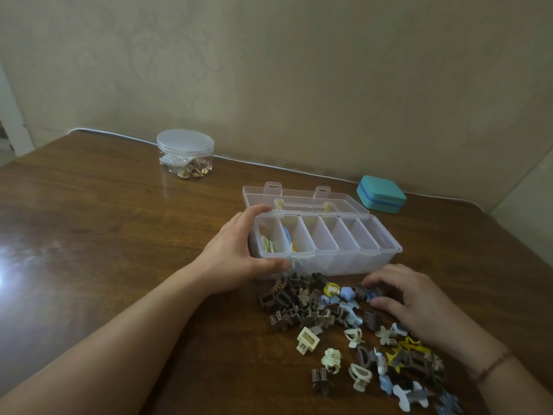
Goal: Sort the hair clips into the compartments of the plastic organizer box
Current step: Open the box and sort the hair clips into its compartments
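A clear plastic organizer box (359, 259) stands open in the middle of the table, its lid (302, 196) laid back. Several compartments run across it. The leftmost holds cream clips (267, 244), the second blue and yellow clips (288, 239), and the others look bare. My left hand (236, 253) grips the box's left end, thumb along the front wall, fingers over the back corner. A pile of small hair clips (353, 324) in brown, cream, blue and yellow lies in front of the box. My right hand (404, 295) rests on the pile's right side and pinches a blue and brown clip (369, 293).
A round clear jar (185, 152) with a lid holds small trinkets at the back left. A teal case (381, 194) sits behind the box at the right. The wall runs along the table's far edge. The wooden table (104, 235) is bare at the left.
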A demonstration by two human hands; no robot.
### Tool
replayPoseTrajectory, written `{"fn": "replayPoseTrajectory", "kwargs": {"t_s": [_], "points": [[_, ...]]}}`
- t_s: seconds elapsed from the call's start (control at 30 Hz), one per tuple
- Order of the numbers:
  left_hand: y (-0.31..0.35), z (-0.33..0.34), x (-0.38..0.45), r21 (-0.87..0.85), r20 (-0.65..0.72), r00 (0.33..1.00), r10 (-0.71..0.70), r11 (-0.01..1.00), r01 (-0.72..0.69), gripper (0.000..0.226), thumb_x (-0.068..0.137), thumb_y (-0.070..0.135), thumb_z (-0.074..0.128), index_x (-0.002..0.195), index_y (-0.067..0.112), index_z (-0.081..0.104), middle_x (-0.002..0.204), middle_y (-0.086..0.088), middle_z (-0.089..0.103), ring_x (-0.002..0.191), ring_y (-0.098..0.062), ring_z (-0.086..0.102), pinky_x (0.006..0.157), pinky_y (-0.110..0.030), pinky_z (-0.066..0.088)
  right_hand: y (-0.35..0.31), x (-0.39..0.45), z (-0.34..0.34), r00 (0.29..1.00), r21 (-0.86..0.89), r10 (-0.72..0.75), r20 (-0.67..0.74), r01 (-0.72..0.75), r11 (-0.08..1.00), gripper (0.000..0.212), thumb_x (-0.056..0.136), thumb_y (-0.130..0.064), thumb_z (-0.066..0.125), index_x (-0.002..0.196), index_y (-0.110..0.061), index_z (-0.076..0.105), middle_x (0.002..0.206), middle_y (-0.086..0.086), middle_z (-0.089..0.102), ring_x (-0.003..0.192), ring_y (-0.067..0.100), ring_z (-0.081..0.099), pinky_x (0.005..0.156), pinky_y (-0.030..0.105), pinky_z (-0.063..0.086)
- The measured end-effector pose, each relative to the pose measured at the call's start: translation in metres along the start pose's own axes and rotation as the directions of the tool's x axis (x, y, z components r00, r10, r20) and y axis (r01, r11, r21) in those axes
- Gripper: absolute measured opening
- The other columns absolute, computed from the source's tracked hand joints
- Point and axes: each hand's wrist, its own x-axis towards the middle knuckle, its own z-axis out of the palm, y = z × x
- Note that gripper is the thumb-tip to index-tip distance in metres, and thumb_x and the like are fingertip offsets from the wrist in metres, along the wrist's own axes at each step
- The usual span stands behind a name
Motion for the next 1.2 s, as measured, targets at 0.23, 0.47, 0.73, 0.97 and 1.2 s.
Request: {"fn": "replayPoseTrajectory", "kwargs": {"t_s": [0.23,0.47,0.73,0.97,1.2], "points": [[-0.002,0.001,0.001,-0.002,-0.002,1.0,0.003,1.0,-0.003,0.1,0.06,0.065,0.081,0.143,0.047,0.028,0.133,0.022,0.039,0.126,-0.01,0.044,0.105,-0.043,0.044,-0.002,-0.001,0.0,0.999,0.025,-0.006,-0.036,0.007,1.0,0.033,0.086,-0.022,0.068,0.097,-0.05,0.055,0.101,-0.027,0.054,0.102,-0.017,0.042,0.075,0.009,0.036],[-0.003,0.002,0.001,-0.017,-0.005,1.0,-0.001,1.0,0.001,0.103,0.054,0.073,0.076,0.142,0.048,0.028,0.139,0.018,0.042,0.127,-0.01,0.044,0.105,-0.044,0.044,-0.002,-0.003,0.003,0.999,0.013,-0.005,-0.051,0.006,1.0,0.035,0.085,-0.022,0.068,0.093,-0.052,0.053,0.101,-0.027,0.054,0.103,-0.017,0.041,0.075,0.007,0.036],[-0.002,0.001,0.001,-0.006,-0.003,1.0,-0.005,1.0,0.005,0.104,0.051,0.076,0.072,0.141,0.051,0.026,0.133,0.022,0.04,0.125,-0.009,0.044,0.104,-0.044,0.045,-0.056,0.015,-0.031,0.954,0.098,-0.162,-0.252,0.191,0.977,0.026,0.081,-0.022,0.07,0.093,-0.042,0.059,0.093,-0.024,0.059,0.095,-0.011,0.052,0.068,0.009,0.037],[-0.002,0.001,0.0,-0.022,0.001,1.0,0.008,1.0,-0.008,0.101,0.057,0.069,0.078,0.142,0.047,0.028,0.141,0.014,0.044,0.126,-0.01,0.046,0.103,-0.046,0.046,-0.09,0.072,0.001,0.946,0.152,-0.202,-0.254,0.245,0.958,0.008,0.089,-0.03,0.062,0.095,-0.031,0.067,0.098,-0.015,0.063,0.097,-0.001,0.052,0.083,0.024,0.043],[-0.001,0.001,0.001,-0.007,-0.002,1.0,-0.001,1.0,0.001,0.1,0.061,0.063,0.081,0.144,0.045,0.028,0.141,0.016,0.04,0.127,-0.01,0.044,0.105,-0.043,0.044,-0.057,0.036,-0.014,0.841,0.14,-0.138,-0.522,0.245,0.959,0.011,0.087,-0.019,0.062,0.096,-0.021,0.068,0.089,-0.011,0.066,0.093,-0.006,0.058,0.078,0.008,0.046]]}}
